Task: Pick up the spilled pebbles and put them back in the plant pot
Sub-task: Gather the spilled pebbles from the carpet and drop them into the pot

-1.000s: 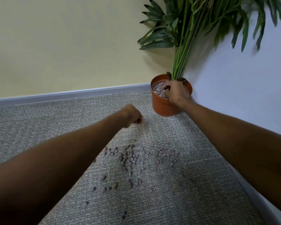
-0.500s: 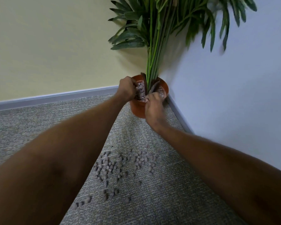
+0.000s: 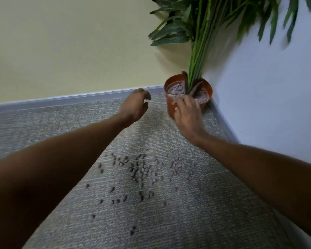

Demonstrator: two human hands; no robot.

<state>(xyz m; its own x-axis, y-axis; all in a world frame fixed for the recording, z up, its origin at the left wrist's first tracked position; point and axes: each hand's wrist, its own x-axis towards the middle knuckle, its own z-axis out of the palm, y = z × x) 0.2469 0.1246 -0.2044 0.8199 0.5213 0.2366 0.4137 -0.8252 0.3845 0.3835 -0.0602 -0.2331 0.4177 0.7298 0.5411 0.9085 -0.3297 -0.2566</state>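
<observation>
Head view: half a second ago both my hands were at the pot (image 3: 171, 108), the left at its rim and the right against its near side. Now my left hand (image 3: 136, 105) has drawn back to the left of the pot and hangs over bare carpet (image 3: 61, 123), apart from it. My right hand (image 3: 188, 115) has stayed at the pot's near side. I judge that one handful has gone in and I am turning back for more.

My left hand is loosely open, fingers curled downward, with nothing that I can see in it. My right hand is spread, fingertips at the pot's near rim; I cannot tell whether it holds anything.

Most spilled pebbles (image 3: 144, 171) lie scattered mid-carpet, well short of the pot in the corner.
</observation>
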